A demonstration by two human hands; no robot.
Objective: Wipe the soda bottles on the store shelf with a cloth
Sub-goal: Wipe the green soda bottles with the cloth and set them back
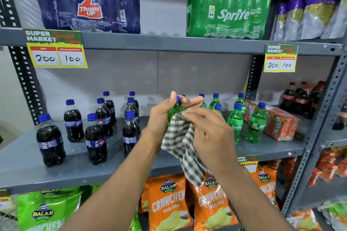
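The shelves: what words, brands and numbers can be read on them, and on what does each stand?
"Thums Up": dark multipack, top shelf.
"Sprite": green multipack, top shelf.
"Sprite": small green bottle, middle shelf.
"SUPER MARKET", "200", "100": left price tag.
"SUPER MARKET", "200", "100": right price tag.
"BALAJI", "CRUNCHEM", "Simply Salted": orange chip bag.
"BALAJI": green chip bag.
Cola bottle labels, pack fine print, tag headings: too small or blurred.

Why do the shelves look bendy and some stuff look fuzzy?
In the head view, the wide lens bows the shelf edge and tilts the side post; the red bottles at the right edge blur, while the green bottle and checked cloth in the hands stay fairly sharp; light glares off the chip bags.
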